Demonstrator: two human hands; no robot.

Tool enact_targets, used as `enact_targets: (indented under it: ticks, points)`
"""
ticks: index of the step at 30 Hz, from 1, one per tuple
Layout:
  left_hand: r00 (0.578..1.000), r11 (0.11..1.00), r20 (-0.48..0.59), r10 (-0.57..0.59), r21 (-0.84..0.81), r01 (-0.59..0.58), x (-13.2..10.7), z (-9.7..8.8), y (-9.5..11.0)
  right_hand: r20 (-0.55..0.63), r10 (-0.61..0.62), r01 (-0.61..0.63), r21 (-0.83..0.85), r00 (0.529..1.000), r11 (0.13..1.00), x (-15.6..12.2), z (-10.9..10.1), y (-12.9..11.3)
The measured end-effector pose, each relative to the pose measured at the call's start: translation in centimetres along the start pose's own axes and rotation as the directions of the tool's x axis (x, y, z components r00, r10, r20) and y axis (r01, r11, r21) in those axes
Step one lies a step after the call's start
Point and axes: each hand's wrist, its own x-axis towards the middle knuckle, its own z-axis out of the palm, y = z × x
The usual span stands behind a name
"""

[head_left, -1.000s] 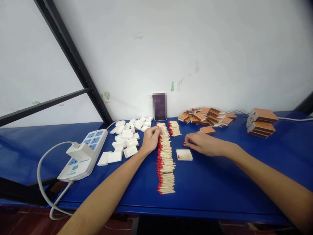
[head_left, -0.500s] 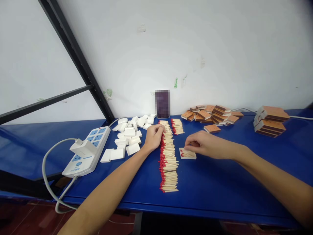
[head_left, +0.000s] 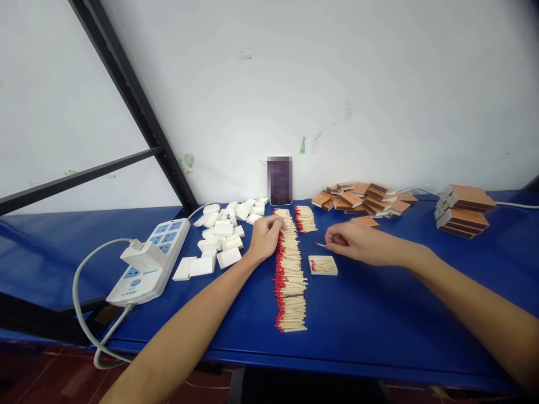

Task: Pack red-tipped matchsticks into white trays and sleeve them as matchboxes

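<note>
A single match (head_left: 321, 245) with a dark red head is pinched between the thumb and fingers of my right hand (head_left: 357, 242), just above and beyond an open white matchbox tray (head_left: 336, 266). Several loose matches (head_left: 321, 265) lie inside that tray. My left hand (head_left: 265, 237) rests beside the upper part of a long row of matches (head_left: 292, 280), its fingers curled together at the red heads; whatever they may hold is hidden. To the right of that row's far end lies a shorter row of matches (head_left: 305, 219).
White tray pieces (head_left: 223, 228) are heaped left of my left hand. Orange-brown matchbox sleeves (head_left: 351, 198) lie piled at the back right, with stacked matchboxes (head_left: 465, 209) farther right. A phone (head_left: 280, 180) leans against the wall. A power strip (head_left: 147, 264) with looping cable sits left.
My right hand has risen slightly away from the tray, and a match now shows in its fingertips. The tray's contents are now uncovered. My left hand stays in place.
</note>
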Motion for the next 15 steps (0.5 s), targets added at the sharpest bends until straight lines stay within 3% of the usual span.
enact_targets:
  ticks: [5, 9, 13, 15]
  points:
    - [1.0, 1.0, -0.003, 0.009, -0.004, -0.009, 0.0, 0.0, 0.1, 0.071, -0.006, 0.004, 0.028, 0.997, 1.0, -0.7, -0.5, -2.0]
    - [1.0, 1.0, -0.005, 0.011, -0.007, -0.011, 0.0, 0.0, 0.1, 0.071, 0.025, -0.026, 0.012, 0.997, 1.0, -0.8, -0.3, -2.1]
    - [1.0, 1.0, -0.003, 0.005, -0.011, -0.005, 0.0, 0.0, -0.1, 0.138, -0.023, 0.011, 0.086, 0.99, 0.996, -0.7, -0.1, -2.2]
    - [1.0, 1.0, -0.004, 0.0, -0.009, 0.0, 0.0, 0.0, -0.1, 0.111, -0.032, 0.022, 0.097, 0.993, 0.995, -0.5, 0.1, -2.1]
